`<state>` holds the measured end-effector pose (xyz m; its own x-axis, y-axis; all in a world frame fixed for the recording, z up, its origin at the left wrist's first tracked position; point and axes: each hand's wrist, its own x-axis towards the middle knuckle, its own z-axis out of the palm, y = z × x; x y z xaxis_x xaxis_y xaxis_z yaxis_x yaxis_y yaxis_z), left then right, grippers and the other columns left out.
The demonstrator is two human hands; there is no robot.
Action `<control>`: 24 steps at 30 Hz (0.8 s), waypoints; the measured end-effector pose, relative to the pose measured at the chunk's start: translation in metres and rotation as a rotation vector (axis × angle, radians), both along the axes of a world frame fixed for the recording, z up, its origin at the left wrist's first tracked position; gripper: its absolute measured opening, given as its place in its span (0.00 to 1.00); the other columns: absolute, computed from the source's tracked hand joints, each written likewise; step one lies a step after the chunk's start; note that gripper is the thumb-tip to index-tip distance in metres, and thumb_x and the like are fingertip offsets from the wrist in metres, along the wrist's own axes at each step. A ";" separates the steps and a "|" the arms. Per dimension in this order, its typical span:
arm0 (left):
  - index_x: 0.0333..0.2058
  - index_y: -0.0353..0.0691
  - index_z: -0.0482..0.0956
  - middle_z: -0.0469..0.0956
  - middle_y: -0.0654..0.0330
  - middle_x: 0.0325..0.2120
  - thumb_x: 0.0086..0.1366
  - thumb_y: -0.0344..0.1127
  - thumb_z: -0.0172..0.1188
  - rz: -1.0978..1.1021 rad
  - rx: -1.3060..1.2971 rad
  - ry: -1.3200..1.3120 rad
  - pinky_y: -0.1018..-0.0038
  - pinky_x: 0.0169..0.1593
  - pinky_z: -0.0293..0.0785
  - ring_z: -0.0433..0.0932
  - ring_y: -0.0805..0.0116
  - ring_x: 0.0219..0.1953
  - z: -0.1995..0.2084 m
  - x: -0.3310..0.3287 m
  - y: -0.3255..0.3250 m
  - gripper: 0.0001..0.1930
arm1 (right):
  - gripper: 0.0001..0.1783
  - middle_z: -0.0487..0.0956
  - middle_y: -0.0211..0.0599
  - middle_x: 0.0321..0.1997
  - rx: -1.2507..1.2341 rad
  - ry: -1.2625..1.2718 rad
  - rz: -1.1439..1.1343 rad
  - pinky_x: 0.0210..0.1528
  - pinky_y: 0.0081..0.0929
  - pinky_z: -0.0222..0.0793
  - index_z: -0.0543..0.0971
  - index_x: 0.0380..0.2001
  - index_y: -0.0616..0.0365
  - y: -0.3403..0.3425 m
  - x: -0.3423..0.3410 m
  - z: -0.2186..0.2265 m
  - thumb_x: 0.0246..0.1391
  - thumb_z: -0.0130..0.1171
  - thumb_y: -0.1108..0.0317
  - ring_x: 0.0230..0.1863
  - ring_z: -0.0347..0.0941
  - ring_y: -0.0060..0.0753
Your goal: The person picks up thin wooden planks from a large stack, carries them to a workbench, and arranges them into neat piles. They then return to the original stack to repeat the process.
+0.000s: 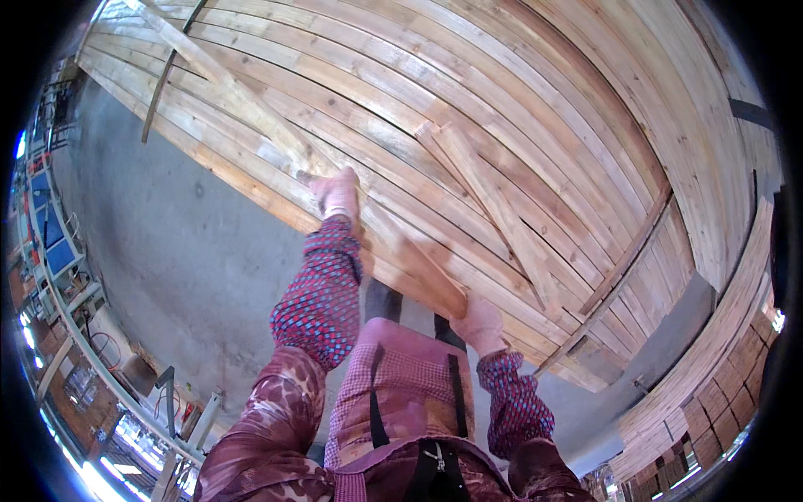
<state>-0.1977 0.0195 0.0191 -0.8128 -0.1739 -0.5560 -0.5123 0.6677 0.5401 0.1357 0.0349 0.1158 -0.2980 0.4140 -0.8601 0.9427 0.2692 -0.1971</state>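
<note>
A long pale wooden board lies slantwise over a wide layer of planks, its near end toward my body. Partway along the board my left hand, in a light pinkish glove, is closed on it; the thumb side shows and some fingers are hidden. My right hand, gloved alike, is closed around the board's near end, just past the plank layer's front edge. Farther right, a shorter wooden piece rests across the planks, with a thin strip along its left side.
Narrow dark strips cross the planks at left and right. Grey concrete floor lies to the left. Blue-panelled machinery stands at the far left. Stacked timber rises at the lower right.
</note>
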 end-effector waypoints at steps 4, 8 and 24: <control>0.60 0.40 0.60 0.74 0.52 0.40 0.50 0.26 0.66 0.165 0.482 -0.294 0.69 0.40 0.77 0.77 0.62 0.38 0.052 -0.012 -0.024 0.38 | 0.31 0.80 0.41 0.47 0.167 0.169 0.026 0.50 0.43 0.72 0.75 0.52 0.45 -0.002 0.041 0.008 0.41 0.67 0.55 0.48 0.77 0.48; 0.48 0.40 0.68 0.76 0.56 0.31 0.49 0.27 0.69 0.192 0.775 -0.115 0.72 0.30 0.76 0.78 0.65 0.31 0.159 0.036 -0.007 0.27 | 0.32 0.79 0.35 0.44 0.427 0.403 0.056 0.50 0.40 0.69 0.75 0.50 0.41 0.014 0.080 -0.024 0.36 0.68 0.55 0.48 0.75 0.45; 0.56 0.45 0.62 0.70 0.58 0.47 0.56 0.35 0.69 0.117 0.547 -0.255 0.51 0.43 0.75 0.70 0.58 0.47 0.033 0.137 -0.062 0.31 | 0.40 0.73 0.53 0.58 0.486 0.373 -0.091 0.63 0.46 0.63 0.67 0.61 0.57 0.106 0.080 -0.042 0.44 0.67 0.56 0.61 0.68 0.53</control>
